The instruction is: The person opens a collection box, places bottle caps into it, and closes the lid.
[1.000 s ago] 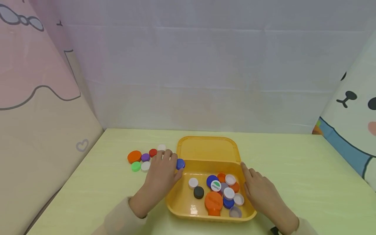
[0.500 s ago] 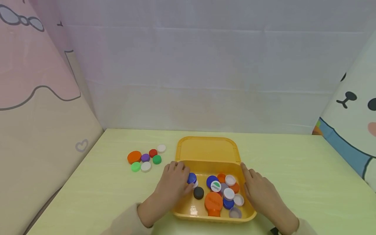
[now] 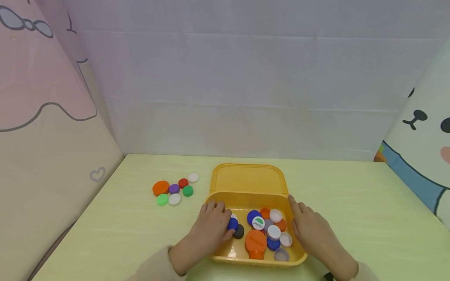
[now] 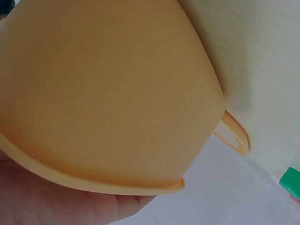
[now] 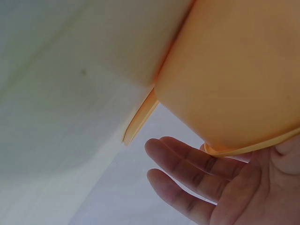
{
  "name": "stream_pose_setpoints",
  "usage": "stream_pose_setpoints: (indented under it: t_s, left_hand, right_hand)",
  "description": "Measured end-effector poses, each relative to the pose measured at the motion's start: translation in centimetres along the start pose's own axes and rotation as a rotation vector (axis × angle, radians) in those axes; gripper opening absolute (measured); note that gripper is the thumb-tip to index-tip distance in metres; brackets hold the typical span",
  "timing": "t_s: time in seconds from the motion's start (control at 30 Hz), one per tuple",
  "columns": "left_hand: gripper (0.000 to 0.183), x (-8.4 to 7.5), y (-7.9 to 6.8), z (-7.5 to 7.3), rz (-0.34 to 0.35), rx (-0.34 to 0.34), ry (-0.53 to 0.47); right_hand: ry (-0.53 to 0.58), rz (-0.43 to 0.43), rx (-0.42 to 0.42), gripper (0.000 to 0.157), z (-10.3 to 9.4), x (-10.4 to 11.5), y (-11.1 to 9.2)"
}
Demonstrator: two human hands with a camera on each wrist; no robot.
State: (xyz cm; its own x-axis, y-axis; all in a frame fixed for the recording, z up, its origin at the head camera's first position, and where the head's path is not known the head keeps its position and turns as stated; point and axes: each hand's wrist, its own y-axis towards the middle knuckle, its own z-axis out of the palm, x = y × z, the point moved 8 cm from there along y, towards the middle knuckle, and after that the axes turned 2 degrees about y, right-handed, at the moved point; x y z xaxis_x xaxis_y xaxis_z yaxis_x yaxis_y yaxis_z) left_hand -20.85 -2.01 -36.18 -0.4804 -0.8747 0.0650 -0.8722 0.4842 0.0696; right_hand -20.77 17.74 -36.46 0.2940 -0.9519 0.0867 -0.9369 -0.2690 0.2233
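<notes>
In the head view, my left hand (image 3: 210, 229) is inside the left part of a yellow plastic box (image 3: 246, 261), pinching a blue bottle cap (image 3: 232, 224) between fingers and thumb. That cap overlaps a black bottle cap (image 3: 239, 232) and partly hides a white one. My right hand (image 3: 313, 228) rests on the box's right rim, its fingers extended. Several other caps fill the box's right half, among them a large orange cap (image 3: 256, 241). In the left wrist view the box wall (image 4: 112, 93) covers most of the left hand. The right wrist view shows the right hand's straight fingers (image 5: 176, 166).
The box's lid (image 3: 249, 177) lies behind it on the pale yellow table (image 3: 351, 203). Left of the box sits a group of loose caps, including an orange cap (image 3: 161, 188), a purple cap (image 3: 174, 189) and a green cap (image 3: 188, 191). A fabric backdrop (image 3: 246, 97) stands behind.
My left hand has carried the blue cap from the box's left rim rightward and down into the box, uncovering the green cap on the table. My right hand has stayed on the right rim.
</notes>
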Motion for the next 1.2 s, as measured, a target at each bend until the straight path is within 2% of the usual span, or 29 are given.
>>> stream_pose_setpoints:
  t_s: [0.63,0.87,1.1,1.2]
  left_hand:
    - [0.041,0.0,-0.2,0.1,-0.007,0.034,0.011]
    - [0.036,0.9,-0.4,-1.1,-0.020,-0.054,-0.007]
    - [0.031,2.9,-0.5,-2.6,-0.091,-0.140,-0.084]
    - [0.030,3.9,-0.8,-3.2,-0.115,-0.201,-0.106]
  right_hand:
    - [-0.002,-0.009,-0.020,0.052,-0.1,0.1,-0.1]
    - [-0.004,-0.011,-0.024,0.052,-0.1,0.1,-0.1]
    - [-0.001,-0.008,-0.020,0.051,-0.1,0.1,0.0]
    - [-0.001,-0.007,-0.020,0.051,-0.1,0.1,0.0]
